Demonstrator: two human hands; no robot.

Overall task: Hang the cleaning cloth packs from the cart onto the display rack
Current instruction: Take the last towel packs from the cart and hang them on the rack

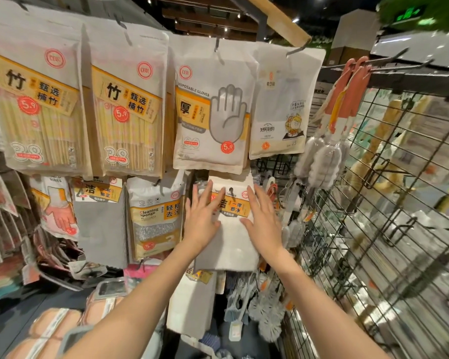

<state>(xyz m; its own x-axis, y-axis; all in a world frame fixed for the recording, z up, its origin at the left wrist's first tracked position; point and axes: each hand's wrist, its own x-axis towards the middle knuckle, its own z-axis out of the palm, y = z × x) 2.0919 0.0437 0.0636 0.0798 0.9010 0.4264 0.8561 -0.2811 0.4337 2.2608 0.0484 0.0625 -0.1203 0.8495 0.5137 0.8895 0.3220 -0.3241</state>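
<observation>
Both hands flat, fingers straight, pressing white cleaning cloth pack hanging on display rack: left hand on pack's left side, right hand on right side, hands apart. Pack sits below disposable gloves pack, just right of cleaning sponge pack. Bottle brushes hang to right.

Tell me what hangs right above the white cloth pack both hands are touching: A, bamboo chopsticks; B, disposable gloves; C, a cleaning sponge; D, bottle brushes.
B: the disposable gloves pack with the grey hand print hangs directly above the cleaning cloth pack, which the left hand and right hand press with straight fingers.
</observation>
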